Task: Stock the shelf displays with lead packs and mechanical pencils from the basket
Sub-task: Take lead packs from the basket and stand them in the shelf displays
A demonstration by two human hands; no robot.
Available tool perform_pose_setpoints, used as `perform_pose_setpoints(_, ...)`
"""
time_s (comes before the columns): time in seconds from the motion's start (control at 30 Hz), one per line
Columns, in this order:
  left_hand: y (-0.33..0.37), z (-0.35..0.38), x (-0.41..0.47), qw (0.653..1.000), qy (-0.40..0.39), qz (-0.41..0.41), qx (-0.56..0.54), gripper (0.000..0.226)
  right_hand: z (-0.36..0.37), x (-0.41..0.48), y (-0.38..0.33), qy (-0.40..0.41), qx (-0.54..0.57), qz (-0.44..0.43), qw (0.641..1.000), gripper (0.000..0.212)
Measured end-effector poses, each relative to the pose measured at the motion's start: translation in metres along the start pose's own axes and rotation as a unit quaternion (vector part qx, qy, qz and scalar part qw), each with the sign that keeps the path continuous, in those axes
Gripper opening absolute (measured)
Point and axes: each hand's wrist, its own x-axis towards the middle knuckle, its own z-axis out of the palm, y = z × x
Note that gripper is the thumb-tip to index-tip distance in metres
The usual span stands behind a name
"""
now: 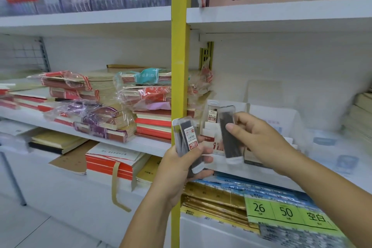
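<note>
L hand [181, 165]: fingers curled round bunch of lead packs [186, 137], thumb across front. R hand [259, 139]: thumb & fingers pinch single lead pack [229, 133] upright, just beside bunch, in front of shelf [332, 169].

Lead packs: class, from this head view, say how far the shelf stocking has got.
Done: one shelved pack seems to stand in the clear display. In hand: the right hand pinches a single pack, the left hand grips a small bunch. Left: that bunch is unplaced; basket and mechanical pencils are out of view, so the rest cannot be judged.
</note>
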Motion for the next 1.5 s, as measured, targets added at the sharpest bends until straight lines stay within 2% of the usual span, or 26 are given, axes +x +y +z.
perform_pose_setpoints(0.1,0.009,0.0,0.0,0.999,-0.017,0.004,0.027,0.028,-0.005,-0.004,-0.004,-0.087,-0.069,-0.023,0.994,0.024)
perform_pose_setpoints(0.27,0.009,-0.002,0.001,0.998,-0.05,0.028,-0.026,0.037,0.006,-0.006,0.0,-0.133,-0.16,-0.08,0.975,0.037)
perform_pose_setpoints(0.33,0.005,-0.005,0.002,0.999,-0.03,0.016,-0.042,0.031,0.011,-0.008,0.002,-0.156,-0.233,-0.073,0.957,0.042)
perform_pose_setpoints(0.4,0.001,-0.01,0.003,0.999,0.003,0.002,-0.032,0.014,0.011,-0.01,0.003,-0.157,-0.268,-0.066,0.948,0.053)
perform_pose_setpoints(0.43,0.0,-0.012,0.003,1.0,0.022,0.004,-0.019,0.007,0.009,-0.01,0.003,-0.145,-0.263,-0.062,0.952,0.058)
perform_pose_setpoints(0.5,-0.002,-0.017,0.004,0.998,0.056,0.018,0.003,0.013,0.002,-0.01,0.003,-0.104,-0.209,-0.036,0.972,0.059)
perform_pose_setpoints(0.6,-0.001,-0.02,0.004,0.996,0.087,0.035,0.004,0.014,-0.008,-0.008,0.008,-0.041,-0.048,0.04,0.997,0.041)
perform_pose_setpoints(0.7,-0.003,-0.018,0.007,0.995,0.094,0.035,0.015,0.014,-0.009,-0.005,0.014,0.001,0.079,0.068,0.995,0.026)
perform_pose_setpoints(0.77,-0.007,-0.016,0.008,0.995,0.089,0.03,0.023,0.008,-0.007,-0.002,0.013,0.035,0.097,0.05,0.993,0.027)
perform_pose_setpoints(0.8,-0.007,-0.014,0.007,0.995,0.089,0.028,0.025,0.007,-0.009,0.0,0.009,0.07,0.07,0.026,0.995,0.028)
perform_pose_setpoints(0.9,-0.007,-0.012,0.01,0.995,0.092,0.019,0.028,0.028,-0.024,0.021,-0.008,0.194,-0.047,-0.079,0.977,0.025)
perform_pose_setpoints(0.97,-0.006,-0.014,0.012,0.996,0.09,0.014,0.015,0.026,-0.033,0.042,-0.017,0.219,-0.12,-0.12,0.961,0.023)
perform_pose_setpoints(1.07,-0.007,-0.017,0.015,0.997,0.072,0.019,0.036,0.022,-0.032,0.073,-0.019,0.186,-0.235,-0.127,0.946,0.02)
perform_pose_setpoints(1.17,-0.01,-0.019,0.017,0.996,0.047,0.032,0.066,0.018,-0.024,0.095,-0.012,0.125,-0.299,-0.12,0.938,0.017)
perform_pose_setpoints(1.33,-0.014,-0.02,0.019,0.996,0.023,0.027,0.078,0.018,-0.017,0.117,0.0,0.064,-0.321,-0.063,0.943,0.015)
perform_pose_setpoints(1.43,-0.014,-0.019,0.02,0.997,0.02,0.017,0.072,0.02,-0.011,0.121,0.006,0.054,-0.344,-0.052,0.936,0.014)
perform_pose_setpoints(1.5,-0.015,-0.019,0.02,0.997,0.017,0.014,0.068,0.021,-0.011,0.12,0.007,0.068,-0.322,-0.059,0.942,0.012)
